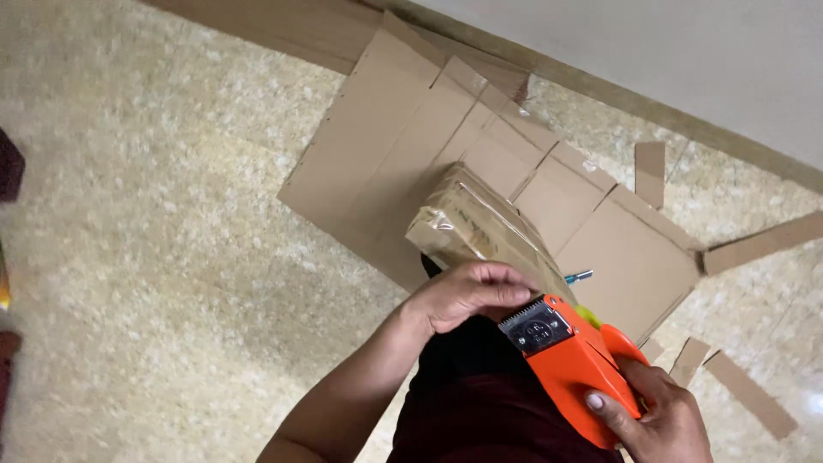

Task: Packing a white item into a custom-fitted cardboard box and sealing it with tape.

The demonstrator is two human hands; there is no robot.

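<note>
Small cardboard box [480,227], tan and shiny with clear tape, sits over the flattened cardboard sheet [386,146]. Left hand [467,296] has curled fingers pressing its near end; right hand [660,420] is wrapped tight around the orange tape dispenser [570,360] beside it.

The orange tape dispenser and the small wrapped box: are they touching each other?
Cannot tell. In the head view the orange tape dispenser, held in the right hand, meets the wrapped box just where the left hand covers it, hiding any contact or gap.
</note>
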